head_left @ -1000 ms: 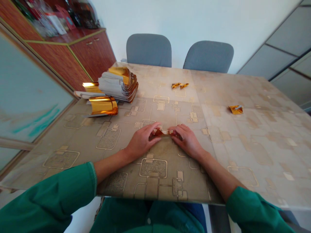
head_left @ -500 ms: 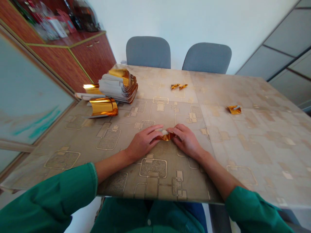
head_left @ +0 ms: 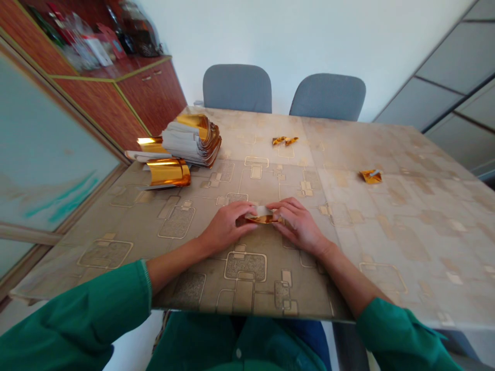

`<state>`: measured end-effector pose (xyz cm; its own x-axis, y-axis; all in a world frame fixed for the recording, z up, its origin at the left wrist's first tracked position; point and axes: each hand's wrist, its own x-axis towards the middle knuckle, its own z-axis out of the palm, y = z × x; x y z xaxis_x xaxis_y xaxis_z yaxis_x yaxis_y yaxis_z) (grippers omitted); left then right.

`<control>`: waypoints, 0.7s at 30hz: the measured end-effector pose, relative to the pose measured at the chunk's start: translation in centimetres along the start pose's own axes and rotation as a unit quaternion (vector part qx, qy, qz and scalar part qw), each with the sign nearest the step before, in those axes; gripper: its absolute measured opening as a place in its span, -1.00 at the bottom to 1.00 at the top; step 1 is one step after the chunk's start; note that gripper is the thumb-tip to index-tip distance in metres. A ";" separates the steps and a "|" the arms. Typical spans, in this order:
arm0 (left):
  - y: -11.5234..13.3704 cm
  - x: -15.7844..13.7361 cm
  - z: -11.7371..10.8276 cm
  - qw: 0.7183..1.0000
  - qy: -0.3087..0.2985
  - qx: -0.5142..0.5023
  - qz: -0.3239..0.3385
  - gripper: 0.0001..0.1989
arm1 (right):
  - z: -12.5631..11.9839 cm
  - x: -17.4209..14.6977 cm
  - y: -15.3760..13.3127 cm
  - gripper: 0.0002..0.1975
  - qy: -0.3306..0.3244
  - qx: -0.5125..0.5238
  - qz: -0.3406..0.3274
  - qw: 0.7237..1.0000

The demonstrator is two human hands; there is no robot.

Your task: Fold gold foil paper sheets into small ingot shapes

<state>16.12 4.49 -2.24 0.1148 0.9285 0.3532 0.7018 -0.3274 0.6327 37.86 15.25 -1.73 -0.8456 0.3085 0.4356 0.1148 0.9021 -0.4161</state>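
A small piece of gold foil paper (head_left: 264,219), white on its other face, is held between both hands just above the table near its front edge. My left hand (head_left: 228,224) pinches its left end between thumb and fingers. The right end is gripped by my right hand (head_left: 298,222), with the fingers bent over it. The paper looks partly folded, gold toward me and white behind. Fingertips hide both of its ends.
A thick stack of gold and white paper sheets (head_left: 193,144) lies at the back left, with a curled gold sheet (head_left: 168,172) before it. Folded gold pieces (head_left: 285,140) sit farther back; another folded gold piece (head_left: 371,176) lies right. Two grey chairs (head_left: 237,88) stand behind the patterned table (head_left: 348,247).
The paper between my hands shows more of its white side and looks flatter. My fingers have shifted slightly at its ends. The whole view has tilted a little.
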 end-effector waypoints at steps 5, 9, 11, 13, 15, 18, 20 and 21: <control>0.2 1.2 0.5 0.994 0.001 -0.079 -0.080 -0.68 | 0.1 -0.1 -0.2 -0.87 0.003 -0.017 -0.005 1.000; -0.7 2.3 1.1 0.958 -0.026 -0.234 -0.163 -0.54 | -0.4 -0.5 0.4 -0.83 0.016 -0.058 -0.008 0.998; -0.9 2.7 1.3 0.945 -0.022 -0.275 -0.173 -0.46 | -0.7 -0.7 0.9 -0.81 0.026 -0.081 0.002 0.996; -0.9 2.9 1.6 0.945 0.036 -0.270 -0.181 -0.50 | -0.9 -1.0 1.4 -0.78 0.042 -0.087 0.023 0.995; -0.7 3.0 1.8 0.946 0.102 -0.246 -0.184 -0.61 | -1.1 -1.1 1.7 -0.76 0.061 -0.062 0.040 0.995; -0.2 2.8 2.2 0.947 0.144 -0.223 -0.181 -0.70 | -1.0 -1.1 1.5 -0.71 0.074 0.022 0.070 0.995; 0.0 2.6 2.4 0.947 0.149 -0.219 -0.181 -0.74 | -0.8 -0.8 1.0 -0.71 0.072 0.070 0.104 0.990; 0.1 2.6 2.6 0.945 0.156 -0.224 -0.179 -0.77 | -0.6 -0.7 0.8 -0.70 0.076 0.081 0.124 0.986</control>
<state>18.27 7.29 -3.05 -0.3358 0.9198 0.2031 0.2807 -0.1081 0.9537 38.88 15.92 -1.85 -0.7129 0.5663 0.4136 0.2129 0.7367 -0.6418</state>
